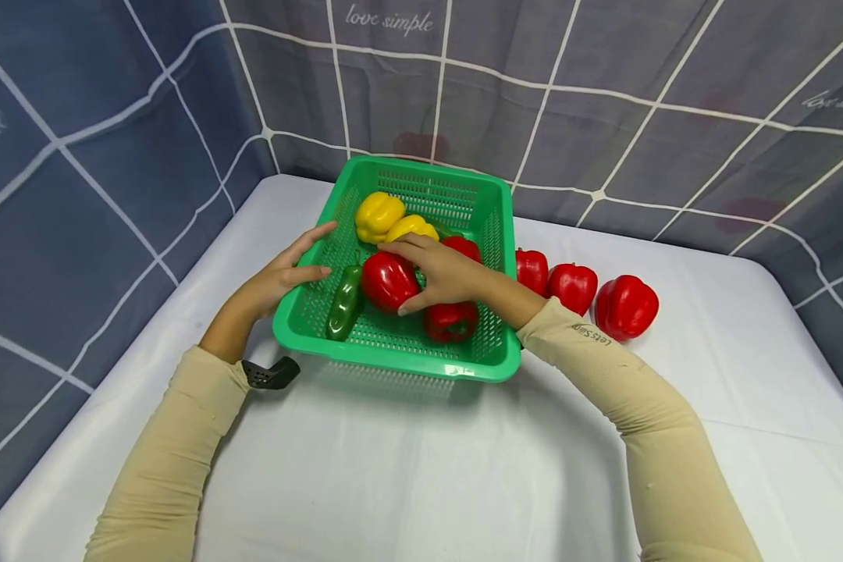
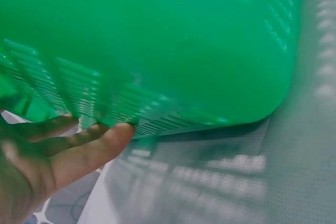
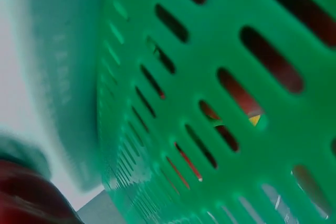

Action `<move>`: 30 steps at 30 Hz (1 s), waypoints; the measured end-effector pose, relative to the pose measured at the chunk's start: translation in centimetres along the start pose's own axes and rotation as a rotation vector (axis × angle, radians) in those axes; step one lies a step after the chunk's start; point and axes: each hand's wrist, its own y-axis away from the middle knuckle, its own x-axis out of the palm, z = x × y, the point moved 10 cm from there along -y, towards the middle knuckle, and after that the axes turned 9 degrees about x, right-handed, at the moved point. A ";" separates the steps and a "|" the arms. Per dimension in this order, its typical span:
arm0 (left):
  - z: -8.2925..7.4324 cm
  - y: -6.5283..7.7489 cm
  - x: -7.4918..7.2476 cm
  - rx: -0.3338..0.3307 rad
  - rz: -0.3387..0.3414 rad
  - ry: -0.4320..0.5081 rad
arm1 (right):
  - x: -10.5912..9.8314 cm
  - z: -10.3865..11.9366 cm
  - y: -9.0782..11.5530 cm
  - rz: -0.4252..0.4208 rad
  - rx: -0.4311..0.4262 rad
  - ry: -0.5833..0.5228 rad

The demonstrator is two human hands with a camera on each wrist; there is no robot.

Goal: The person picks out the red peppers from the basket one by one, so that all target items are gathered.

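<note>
A red bell pepper [image 1: 386, 281] is inside the green plastic basket [image 1: 400, 357], with my right hand [image 1: 449, 269] gripping it from the right between thumb and fingers. On the basket's left side, my left hand [image 1: 281, 277] lays its index finger and thumb over the rim. The left wrist view shows straight fingers [image 2: 94, 153] touching the slotted outer wall. Left of the gripped pepper lies a long green pepper [image 1: 346, 303]. Behind it sit two yellow bell peppers [image 1: 379, 217]. Other red bell peppers [image 1: 451, 321] lie under and beside my right hand, partly hidden by it.
Three red bell peppers [image 1: 627, 307] stand in a row on the white-covered table [image 1: 365, 468], right of the basket. A grey-blue curtain [image 1: 506, 55] with white grid lines rises behind and on both sides. A black wrist-worn device [image 1: 272, 373] juts from my left wrist.
</note>
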 end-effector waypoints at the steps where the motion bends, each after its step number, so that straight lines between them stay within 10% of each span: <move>1: 0.0 0.0 0.0 0.002 0.000 0.001 | -0.1 0.0 0.0 -0.007 0.003 -0.012; 30: -0.2 -0.1 0.1 0.013 -0.009 -0.011 | -3.3 -1.8 2.6 -0.206 0.016 -0.277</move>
